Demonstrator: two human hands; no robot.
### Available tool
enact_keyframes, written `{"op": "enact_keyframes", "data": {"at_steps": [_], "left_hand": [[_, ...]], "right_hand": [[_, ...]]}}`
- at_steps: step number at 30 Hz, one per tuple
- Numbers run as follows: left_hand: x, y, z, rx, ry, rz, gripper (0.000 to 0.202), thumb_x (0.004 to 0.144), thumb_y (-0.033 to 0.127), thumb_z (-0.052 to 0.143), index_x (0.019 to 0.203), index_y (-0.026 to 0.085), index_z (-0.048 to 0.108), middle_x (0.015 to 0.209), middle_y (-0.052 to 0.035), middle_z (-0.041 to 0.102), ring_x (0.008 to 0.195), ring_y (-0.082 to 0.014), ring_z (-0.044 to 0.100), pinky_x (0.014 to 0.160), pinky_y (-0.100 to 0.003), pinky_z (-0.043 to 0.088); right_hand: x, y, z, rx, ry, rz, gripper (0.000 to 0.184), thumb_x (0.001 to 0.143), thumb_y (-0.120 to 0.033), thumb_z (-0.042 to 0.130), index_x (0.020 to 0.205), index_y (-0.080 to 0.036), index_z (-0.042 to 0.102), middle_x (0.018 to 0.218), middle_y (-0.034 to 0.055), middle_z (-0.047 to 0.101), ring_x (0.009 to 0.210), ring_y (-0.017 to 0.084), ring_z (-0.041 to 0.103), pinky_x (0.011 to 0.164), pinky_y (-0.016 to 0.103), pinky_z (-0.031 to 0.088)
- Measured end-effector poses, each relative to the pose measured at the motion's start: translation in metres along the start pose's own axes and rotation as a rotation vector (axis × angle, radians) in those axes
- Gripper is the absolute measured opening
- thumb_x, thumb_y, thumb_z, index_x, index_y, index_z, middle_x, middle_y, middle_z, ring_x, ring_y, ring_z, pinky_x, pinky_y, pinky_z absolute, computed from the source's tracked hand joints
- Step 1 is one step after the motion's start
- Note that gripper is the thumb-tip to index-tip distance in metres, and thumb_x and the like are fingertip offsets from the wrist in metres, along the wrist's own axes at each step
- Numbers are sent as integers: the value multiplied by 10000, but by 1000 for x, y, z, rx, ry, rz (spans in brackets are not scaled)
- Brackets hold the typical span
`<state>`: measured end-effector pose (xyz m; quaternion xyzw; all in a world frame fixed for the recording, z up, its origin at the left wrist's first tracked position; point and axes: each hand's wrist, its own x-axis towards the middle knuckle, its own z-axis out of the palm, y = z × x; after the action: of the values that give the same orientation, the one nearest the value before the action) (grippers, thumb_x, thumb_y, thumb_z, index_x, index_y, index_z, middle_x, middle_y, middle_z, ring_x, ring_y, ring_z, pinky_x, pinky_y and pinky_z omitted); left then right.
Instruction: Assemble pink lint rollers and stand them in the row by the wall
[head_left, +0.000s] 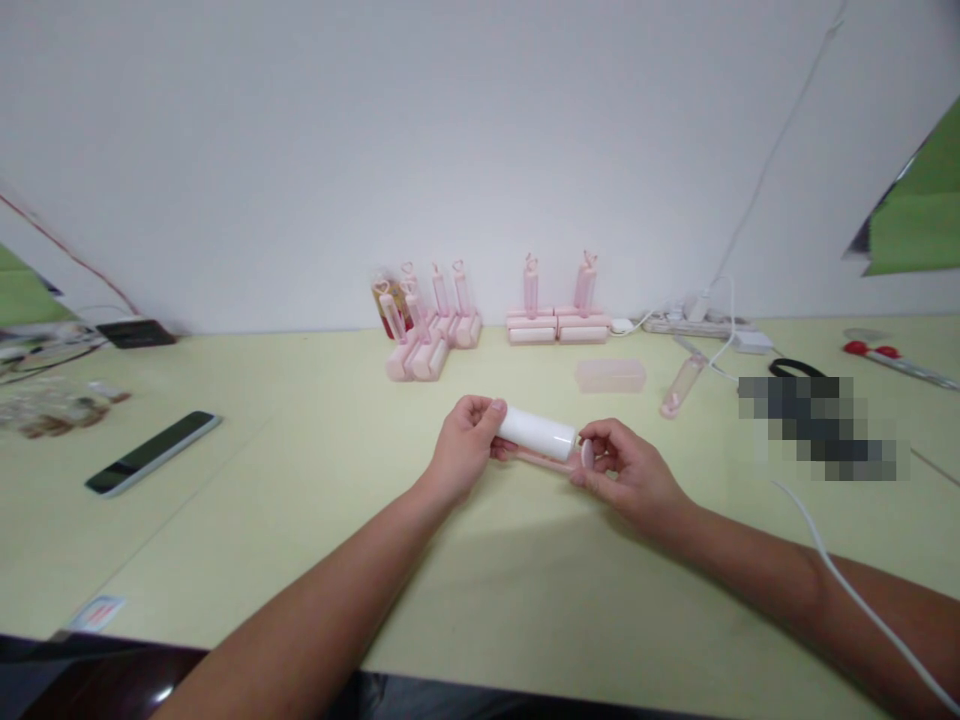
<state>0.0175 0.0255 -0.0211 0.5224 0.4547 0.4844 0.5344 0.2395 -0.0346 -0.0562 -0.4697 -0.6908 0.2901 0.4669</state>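
My left hand (466, 438) is closed around the left end of a smooth white cylinder (537, 432), thumb on top. Under the cylinder runs a slim pink case piece (546, 461), roughly parallel to it. The fingers of my right hand (627, 466) pinch the right end of this pink piece, where a small round pink disc (587, 455) stands up beside the cylinder's end. Both hands are above the middle of the table. Whether the cylinder sits inside the pink piece or just above it, I cannot tell.
At the wall stand several pink cases with clear pink tubes (531, 290). A translucent pink box (611, 376) and a tube on a white cable (682, 386) lie nearer. A phone (154, 453) rests at left, a power strip (697, 322) at right. A white cable (847, 570) crosses my right forearm.
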Motion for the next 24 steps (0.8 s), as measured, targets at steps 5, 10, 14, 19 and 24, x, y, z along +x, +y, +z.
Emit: {"op": "enact_keyframes", "data": {"at_steps": [5,10,14,19,24], "left_hand": [[-3,-2,5,-19,-13,-42,305,868,417,638,906,164,472,674,-9,627,517,-138,645,441,-220,521],[-3,-3,5,37,-17,-62,309,857,429,642,926,163,502,686,-19,636,540,-170,669,369,-197,470],[-2,-5,1,177,-60,-37,330,880,482,588,911,157,542,526,-4,606,370,-119,544,308,-158,337],[-8,-6,6,238,-161,-22,311,892,483,554,902,173,540,529,-11,619,390,-124,534,329,-168,329],[-14,-4,13,245,-203,32,270,884,438,573,877,169,546,548,17,594,409,-104,516,395,-183,372]], "right_hand": [[0,3,0,29,57,-81,284,791,-286,724,1018,-237,560,1098,69,514,914,191,584,729,310,565],[-1,4,-2,28,63,-126,312,782,-301,750,1038,-248,579,1216,85,466,1010,209,576,772,329,575],[-3,5,-1,79,55,-158,344,762,-352,771,1029,-249,582,1212,89,473,995,214,582,775,340,567],[-6,11,6,272,-71,74,748,672,-417,824,1280,-270,413,1061,66,576,779,187,604,643,314,541],[-4,9,7,136,-191,114,733,717,-381,781,1342,-255,420,1164,99,610,815,210,638,670,335,537]]}}
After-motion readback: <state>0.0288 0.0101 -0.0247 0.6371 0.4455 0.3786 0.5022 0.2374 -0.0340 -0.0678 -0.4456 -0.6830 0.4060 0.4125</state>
